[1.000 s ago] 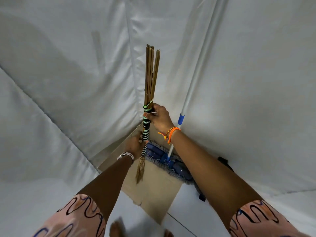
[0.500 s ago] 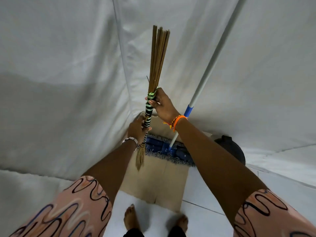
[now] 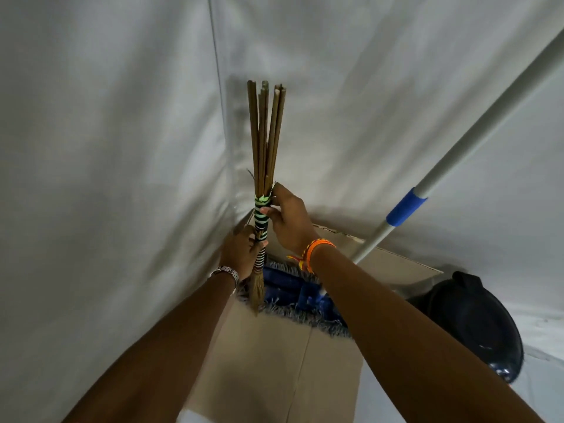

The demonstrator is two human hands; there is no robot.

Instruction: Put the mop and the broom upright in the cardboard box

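I hold a stick broom (image 3: 265,138) upright over the cardboard box (image 3: 268,355), its brown sticks pointing up and its black, white and green wrapped band in my grasp. My right hand (image 3: 288,219) grips the upper green part of the band. My left hand (image 3: 241,254) grips the lower striped part. A short tuft hangs below my left hand over the box. The mop (image 3: 476,129) stands in the box with its blue fringed head (image 3: 293,296) at the bottom and its grey pole with a blue sleeve leaning up to the right.
White sheets cover the walls and meet in a corner seam (image 3: 218,87) right behind the broom. A black round bin (image 3: 476,325) sits on the floor to the right of the box. White floor shows at the lower right.
The view has come closer to the corner and tilted. Both hands keep the same hold on the broom, which sits lower in view. The mop stands unmoved in the box.
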